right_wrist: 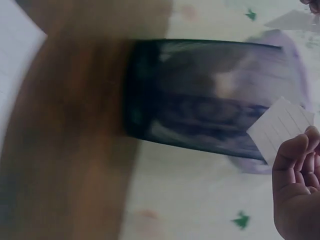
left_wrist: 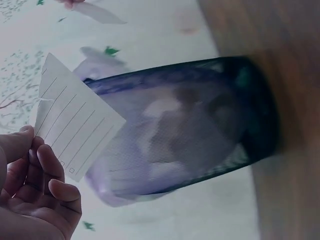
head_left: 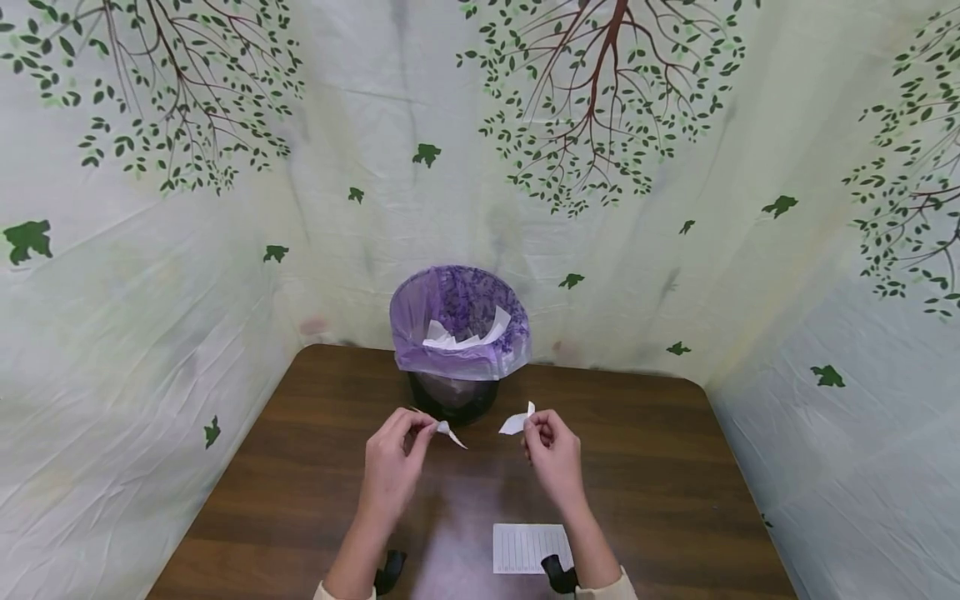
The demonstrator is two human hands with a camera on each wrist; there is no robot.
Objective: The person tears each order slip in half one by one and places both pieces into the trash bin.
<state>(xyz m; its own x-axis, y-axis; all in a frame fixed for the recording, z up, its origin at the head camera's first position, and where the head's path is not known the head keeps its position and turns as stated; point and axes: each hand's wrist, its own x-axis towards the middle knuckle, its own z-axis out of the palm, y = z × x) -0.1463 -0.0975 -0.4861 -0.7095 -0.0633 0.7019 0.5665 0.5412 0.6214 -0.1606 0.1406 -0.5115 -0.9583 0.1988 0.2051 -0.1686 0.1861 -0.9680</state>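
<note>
My left hand (head_left: 393,458) pinches a piece of lined white paper (left_wrist: 77,120) between thumb and fingers, in front of the bin. A second piece of lined paper (right_wrist: 281,127) is pinched by my right hand (head_left: 553,458), to the right of the first, with a gap between the two pieces. Behind both hands stands a dark mesh waste bin (head_left: 453,400) lined with a purple bag (head_left: 416,354). White paper scraps (head_left: 465,340) lie inside the bag. A lined sheet (head_left: 521,546) rests on the table near my right wrist, partly covered by the wrist strap.
The brown wooden table (head_left: 652,483) has its back edge against a hanging white cloth (head_left: 360,275) printed with trees and green leaves. Cloth also hangs at the left and right sides. Black straps (head_left: 390,573) sit at my wrists.
</note>
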